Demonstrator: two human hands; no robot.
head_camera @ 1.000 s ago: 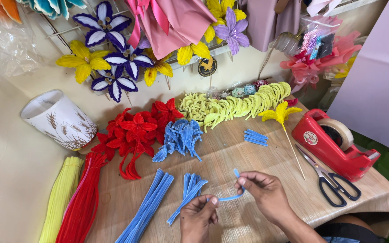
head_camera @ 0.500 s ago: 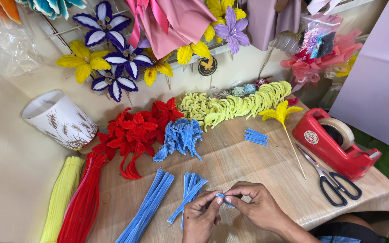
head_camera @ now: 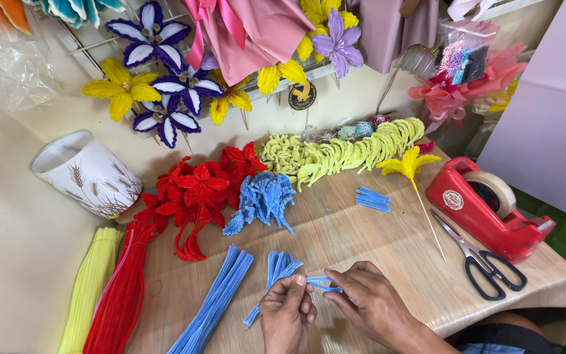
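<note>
Seen from above, 2 bare hands meet at the near edge of a wooden desk [head_camera: 375, 242]. The left hand [head_camera: 287, 314] and right hand [head_camera: 369, 303] each pinch an end of 1 short blue pipe cleaner [head_camera: 323, 284], bent into a loop and held just above the desk. Just left of them lie bundles of blue pipe cleaners [head_camera: 214, 303], then red [head_camera: 122, 295] and yellow ones [head_camera: 90, 288]. Black-handled scissors [head_camera: 486, 265] and a red tape dispenser [head_camera: 489, 206] sit to the right.
</note>
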